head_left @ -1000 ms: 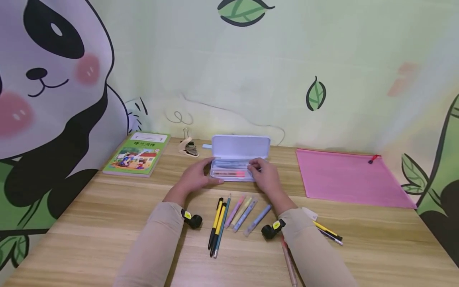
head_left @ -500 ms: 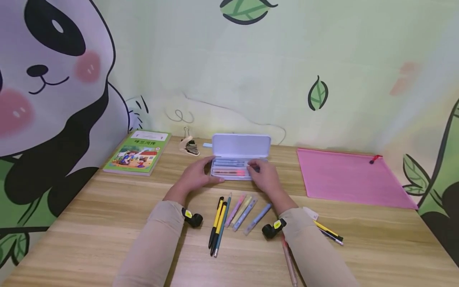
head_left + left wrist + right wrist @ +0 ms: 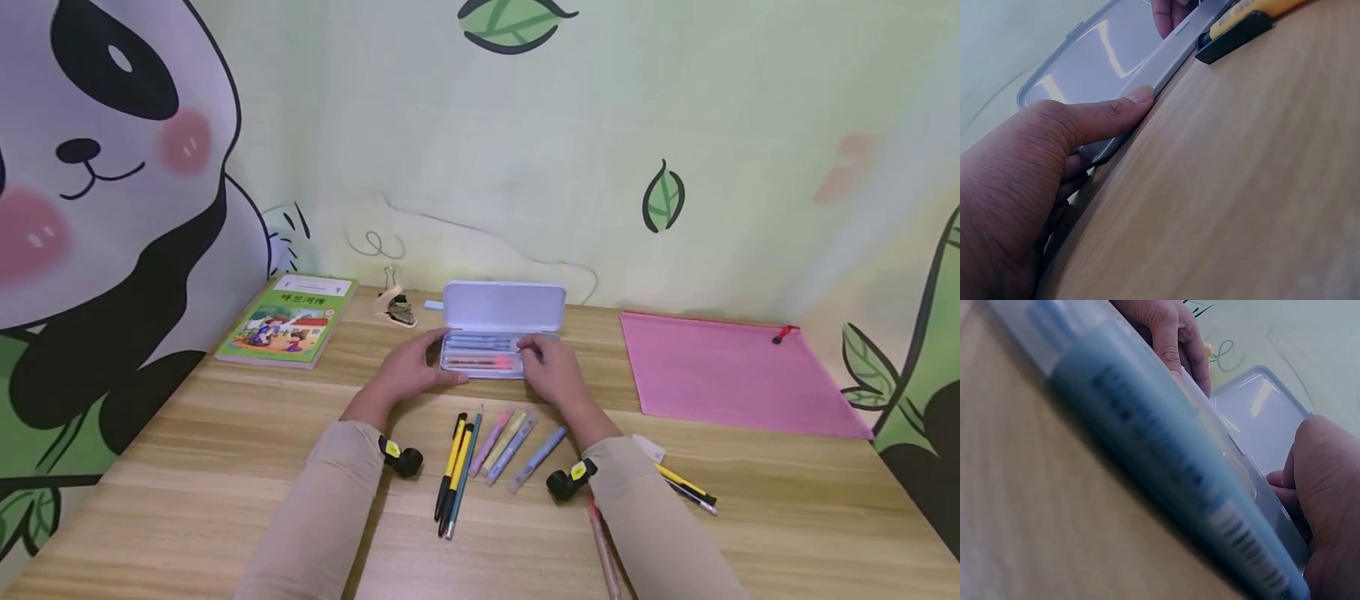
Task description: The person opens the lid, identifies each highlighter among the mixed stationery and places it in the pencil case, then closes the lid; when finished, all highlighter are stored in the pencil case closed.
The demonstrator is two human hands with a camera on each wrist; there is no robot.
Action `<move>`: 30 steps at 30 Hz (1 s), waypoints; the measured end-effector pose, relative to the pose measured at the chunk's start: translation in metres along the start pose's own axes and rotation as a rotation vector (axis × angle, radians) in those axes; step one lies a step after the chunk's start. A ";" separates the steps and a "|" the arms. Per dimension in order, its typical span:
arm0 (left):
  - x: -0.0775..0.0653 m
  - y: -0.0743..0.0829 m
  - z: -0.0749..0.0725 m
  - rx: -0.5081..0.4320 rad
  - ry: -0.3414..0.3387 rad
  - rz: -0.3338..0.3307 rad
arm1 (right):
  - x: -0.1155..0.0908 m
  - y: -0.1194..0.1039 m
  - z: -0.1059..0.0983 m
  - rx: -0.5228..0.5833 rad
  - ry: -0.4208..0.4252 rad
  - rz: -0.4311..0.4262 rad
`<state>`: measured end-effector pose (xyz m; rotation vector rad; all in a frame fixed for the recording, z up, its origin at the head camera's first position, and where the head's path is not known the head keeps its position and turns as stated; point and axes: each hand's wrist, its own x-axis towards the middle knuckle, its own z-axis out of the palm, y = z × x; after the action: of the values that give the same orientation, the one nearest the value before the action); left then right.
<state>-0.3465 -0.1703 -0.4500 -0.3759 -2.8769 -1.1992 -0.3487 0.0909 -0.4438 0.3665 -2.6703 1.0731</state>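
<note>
A pale lilac pencil case [image 3: 504, 307] stands with its lid raised near the wall. Inside lie blue pens [image 3: 478, 342] in the back row and a pen with a pinkish-red end [image 3: 480, 362] in front. My left hand [image 3: 408, 367] grips the case's left end, its thumb along the front wall in the left wrist view. With fingers curled, my right hand [image 3: 557, 367] reaches into the right end of the case, fingertips at the ends of the blue pens; I cannot tell whether it pinches one. In the right wrist view, a blurred blue-green marker [image 3: 1166, 450] covers much of the case.
Yellow-and-black pens [image 3: 452, 475], a teal pencil [image 3: 465, 471] and several pastel markers [image 3: 510, 450] lie between my forearms. A reddish pen [image 3: 603, 550] and another yellow pen [image 3: 686, 483] lie by my right sleeve. A pink zip pouch [image 3: 742, 375] is right, a green book [image 3: 288, 321] left.
My right hand's fingers have shifted slightly at the right end of the case, and the blue pens in the back row show more plainly. My left hand keeps its grip.
</note>
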 end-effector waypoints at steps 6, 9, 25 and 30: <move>-0.003 -0.005 -0.002 0.004 0.000 -0.009 | 0.000 -0.004 0.002 0.008 -0.017 -0.018; -0.005 -0.006 -0.003 -0.008 0.015 -0.006 | 0.000 -0.006 0.003 0.008 -0.013 -0.031; 0.000 -0.004 0.000 0.014 0.020 0.049 | -0.001 0.005 0.002 0.036 0.040 -0.081; 0.000 -0.006 0.001 0.010 0.023 0.050 | -0.002 0.004 0.001 0.078 0.042 -0.086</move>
<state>-0.3482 -0.1735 -0.4551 -0.4277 -2.8348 -1.1739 -0.3483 0.0935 -0.4473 0.4645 -2.5568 1.1480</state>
